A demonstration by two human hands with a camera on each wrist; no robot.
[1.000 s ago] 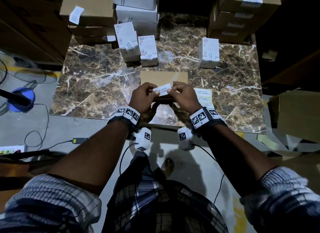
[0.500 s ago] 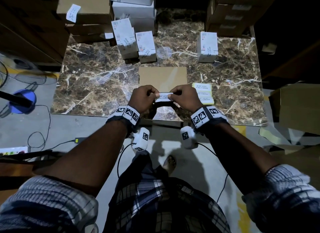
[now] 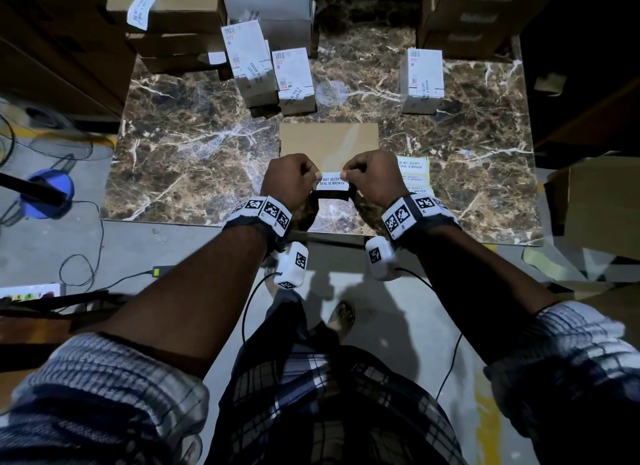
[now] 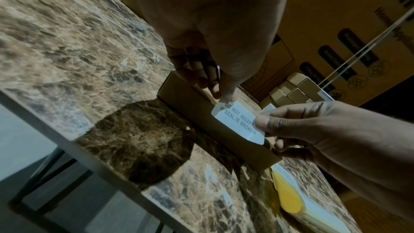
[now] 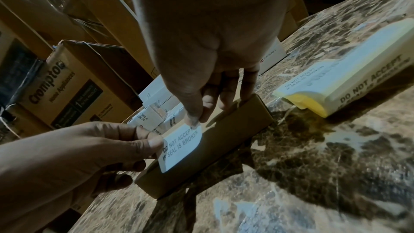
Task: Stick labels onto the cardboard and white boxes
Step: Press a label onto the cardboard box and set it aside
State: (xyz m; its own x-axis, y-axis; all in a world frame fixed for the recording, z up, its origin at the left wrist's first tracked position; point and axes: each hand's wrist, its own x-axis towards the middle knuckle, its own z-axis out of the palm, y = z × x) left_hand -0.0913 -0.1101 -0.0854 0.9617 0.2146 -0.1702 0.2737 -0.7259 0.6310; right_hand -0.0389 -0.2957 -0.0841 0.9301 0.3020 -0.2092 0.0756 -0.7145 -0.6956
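Both hands, left hand and right hand, pinch a thin, floppy label by its ends above the cardboard box.

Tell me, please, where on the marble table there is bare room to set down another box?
Bare marble table lies left of the flat cardboard box, and right of the label pad. The far left is crowded with white boxes.
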